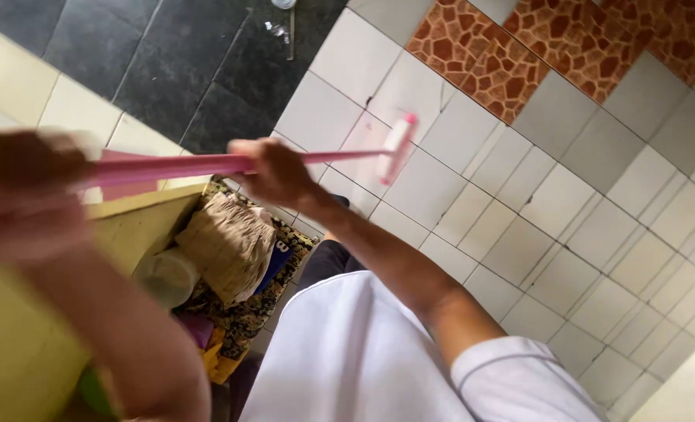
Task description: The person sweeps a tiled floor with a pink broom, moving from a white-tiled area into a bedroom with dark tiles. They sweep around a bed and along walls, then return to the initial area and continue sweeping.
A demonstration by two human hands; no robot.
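Sleeve and chest of a white shirt (pixel 347 359) fill the bottom of the view, with a forearm running up from it. On the near left, the left hand (pixel 27 195) is large and blurred; it sits at the thick end of a pink handle (pixel 167 166), and seems wrapped around it, though the blur hides the fingers. Farther along, the right hand (pixel 273 172) is clenched around the same handle, knuckles up. The handle runs level across the view to a pale pink and white brush head (pixel 398 147), which stands crosswise at its far end, over the white tiled floor (pixel 519 234).

Below the handle, a yellow wooden edge (pixel 136 207) borders a heap of things: a tan cloth bundle (pixel 226 242), a patterned fabric (pixel 246 312) under it, and a pale round lid (pixel 167 275) beside it. Beyond lie dark grey tiles (pixel 175 70) and, at the top right, a patch of brown mosaic tiles (pixel 535 47).
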